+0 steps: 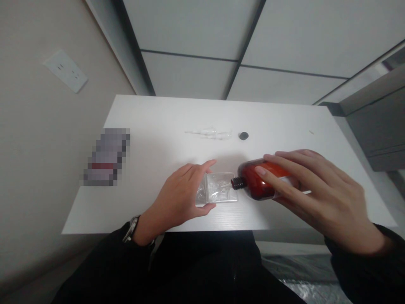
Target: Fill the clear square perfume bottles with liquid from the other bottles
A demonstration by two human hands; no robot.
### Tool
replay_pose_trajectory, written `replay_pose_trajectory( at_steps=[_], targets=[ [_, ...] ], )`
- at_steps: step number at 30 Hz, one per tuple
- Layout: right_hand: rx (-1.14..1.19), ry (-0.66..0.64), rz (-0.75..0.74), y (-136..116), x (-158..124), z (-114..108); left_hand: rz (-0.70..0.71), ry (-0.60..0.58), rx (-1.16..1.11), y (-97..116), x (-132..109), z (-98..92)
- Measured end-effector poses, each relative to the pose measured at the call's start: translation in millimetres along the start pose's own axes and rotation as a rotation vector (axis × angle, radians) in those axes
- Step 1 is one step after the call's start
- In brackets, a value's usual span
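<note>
My right hand [313,194] is wrapped round a dark red bottle [257,183], tipped on its side with its open threaded neck pointing left. That neck meets the mouth of a small clear flat bottle [218,188], which my left hand [182,196] grips between thumb and fingers just above the white table [152,122]. A watch sits on my left wrist. I cannot tell whether liquid is flowing.
A small black cap [243,136] and clear plastic droppers [210,133] lie further back on the table. A blurred-out object [106,157] rests at the table's left side. A wall with a socket plate [65,70] is at left, a grey cabinet [376,122] at right.
</note>
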State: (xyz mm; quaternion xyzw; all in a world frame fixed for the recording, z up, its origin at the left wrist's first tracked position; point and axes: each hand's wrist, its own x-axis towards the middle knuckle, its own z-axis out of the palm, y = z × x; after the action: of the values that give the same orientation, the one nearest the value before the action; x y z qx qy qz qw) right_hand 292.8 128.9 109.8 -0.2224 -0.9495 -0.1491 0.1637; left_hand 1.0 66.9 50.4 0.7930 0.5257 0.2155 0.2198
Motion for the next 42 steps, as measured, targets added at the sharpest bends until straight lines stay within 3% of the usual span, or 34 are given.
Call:
replay_pose_trajectory(
  at_steps=[42],
  targets=[
    [-0.057,-0.016,-0.049,2.6,5.5,-7.0,0.011,0.000,0.033,2.8,1.7,-1.0]
  ],
)
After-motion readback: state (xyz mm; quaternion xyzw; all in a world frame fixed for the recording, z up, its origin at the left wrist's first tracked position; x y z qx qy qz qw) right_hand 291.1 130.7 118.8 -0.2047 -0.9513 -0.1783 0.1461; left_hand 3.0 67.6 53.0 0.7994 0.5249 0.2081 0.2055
